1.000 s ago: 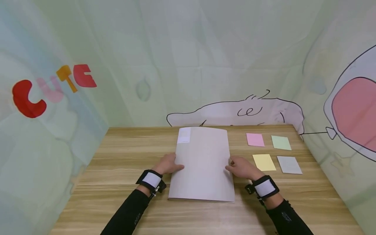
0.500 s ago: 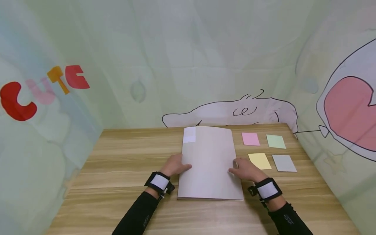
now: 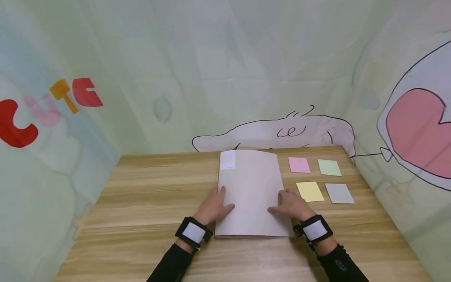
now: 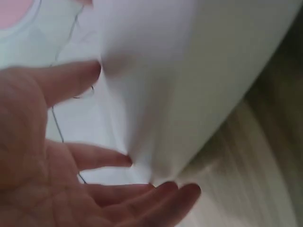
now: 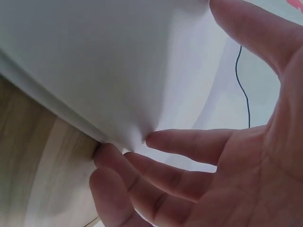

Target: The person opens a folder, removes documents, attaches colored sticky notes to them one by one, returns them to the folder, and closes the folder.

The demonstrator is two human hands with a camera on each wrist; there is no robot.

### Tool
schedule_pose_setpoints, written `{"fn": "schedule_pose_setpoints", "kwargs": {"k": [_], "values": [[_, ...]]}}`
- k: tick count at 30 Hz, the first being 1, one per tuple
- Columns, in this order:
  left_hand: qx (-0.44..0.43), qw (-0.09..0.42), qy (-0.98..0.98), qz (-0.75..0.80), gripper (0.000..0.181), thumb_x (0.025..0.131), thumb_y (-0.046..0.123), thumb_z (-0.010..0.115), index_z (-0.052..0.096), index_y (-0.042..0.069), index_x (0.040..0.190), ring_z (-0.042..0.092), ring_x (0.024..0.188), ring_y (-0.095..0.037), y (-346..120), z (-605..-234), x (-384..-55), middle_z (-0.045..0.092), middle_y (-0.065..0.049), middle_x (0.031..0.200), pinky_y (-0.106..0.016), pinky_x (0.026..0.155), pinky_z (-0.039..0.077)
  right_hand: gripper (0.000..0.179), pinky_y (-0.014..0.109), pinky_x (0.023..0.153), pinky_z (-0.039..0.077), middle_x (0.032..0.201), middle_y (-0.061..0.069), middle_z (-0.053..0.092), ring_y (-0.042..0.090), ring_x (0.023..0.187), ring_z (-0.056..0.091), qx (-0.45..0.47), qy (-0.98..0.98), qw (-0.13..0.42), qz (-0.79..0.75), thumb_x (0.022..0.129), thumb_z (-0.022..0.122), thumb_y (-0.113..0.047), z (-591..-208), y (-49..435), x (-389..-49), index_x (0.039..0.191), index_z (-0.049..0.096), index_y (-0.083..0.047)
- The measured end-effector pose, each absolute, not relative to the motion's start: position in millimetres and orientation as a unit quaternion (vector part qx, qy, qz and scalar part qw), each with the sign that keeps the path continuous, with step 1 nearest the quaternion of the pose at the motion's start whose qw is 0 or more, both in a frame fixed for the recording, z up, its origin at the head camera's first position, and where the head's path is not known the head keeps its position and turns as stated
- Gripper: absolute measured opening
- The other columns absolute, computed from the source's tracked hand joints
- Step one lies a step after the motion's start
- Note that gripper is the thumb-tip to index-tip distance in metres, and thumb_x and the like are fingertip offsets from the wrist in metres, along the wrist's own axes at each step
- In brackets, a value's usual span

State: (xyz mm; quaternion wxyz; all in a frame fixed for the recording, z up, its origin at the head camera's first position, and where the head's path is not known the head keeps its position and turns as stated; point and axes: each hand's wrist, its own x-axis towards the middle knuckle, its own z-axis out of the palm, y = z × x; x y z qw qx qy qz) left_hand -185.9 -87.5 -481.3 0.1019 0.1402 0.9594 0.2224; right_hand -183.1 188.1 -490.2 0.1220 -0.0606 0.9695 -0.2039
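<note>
A large pale booklet (image 3: pixel 250 188) with a white label (image 3: pixel 227 159) in its far left corner lies on the wooden table, its cover slightly bowed. My left hand (image 3: pixel 213 205) is at its left edge, thumb and index finger over the cover. In the left wrist view, the thumb tip touches the cover and the other fingertips (image 4: pixel 125 161) meet the edge, fairly straight. At the right edge is my right hand (image 3: pixel 291 204), its thumb stretched over the cover. The right wrist view shows its fingertips (image 5: pixel 151 138) against the booklet's side, with the palm off it.
Right of the booklet lie sticky notes in pink (image 3: pixel 299 165), green (image 3: pixel 329 167), yellow (image 3: pixel 310 191) and pale grey (image 3: pixel 339 193). The wooden table (image 3: pixel 151 196) stretches out to the left. Printed cloth walls (image 3: pixel 169 78) enclose the back and sides.
The booklet has shifted right, closer to the sticky notes, with both hands at its edges. Both hands have since slid a little toward me, and the thumbs reach further over the cover.
</note>
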Motion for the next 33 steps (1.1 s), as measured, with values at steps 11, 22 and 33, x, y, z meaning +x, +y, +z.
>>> {"fn": "schedule_pose_setpoints", "kwargs": {"k": [11,22,33], "values": [[0.263,0.001,0.962,0.073,0.095,0.069,0.051,0.079,0.044,-0.009,0.133,0.035,0.125,-0.052,-74.2,-496.5,-123.3,0.036,-0.041,0.133,-0.044,0.098,0.04,0.082,0.052,0.09,0.043,0.127,0.032,0.047,0.041,0.114,0.049,-0.061,0.973,0.092,-0.204,0.075,0.075,-0.045,-493.7,189.2,-177.3,0.125,0.049,0.014],[0.225,0.012,0.965,0.132,0.09,0.067,0.035,0.085,0.044,-0.01,0.133,0.034,0.127,-0.049,-78.4,-494.8,-123.5,0.035,-0.04,0.135,-0.044,0.083,0.05,0.074,0.052,0.095,0.039,0.129,0.032,0.048,0.04,0.118,0.048,-0.046,0.956,0.089,-0.275,0.079,0.076,-0.028,-495.6,198.3,-176.0,0.13,0.043,0.015],[0.211,0.056,0.963,0.161,0.079,0.07,0.018,0.077,0.042,-0.013,0.133,0.036,0.127,-0.047,-85.7,-483.6,-126.3,0.035,-0.037,0.137,-0.049,0.089,0.046,0.059,0.043,0.075,0.052,0.113,0.023,0.06,0.034,0.098,0.061,-0.039,0.938,0.091,-0.331,0.091,0.062,-0.026,-491.0,212.6,-170.0,0.137,0.041,0.005]]}}
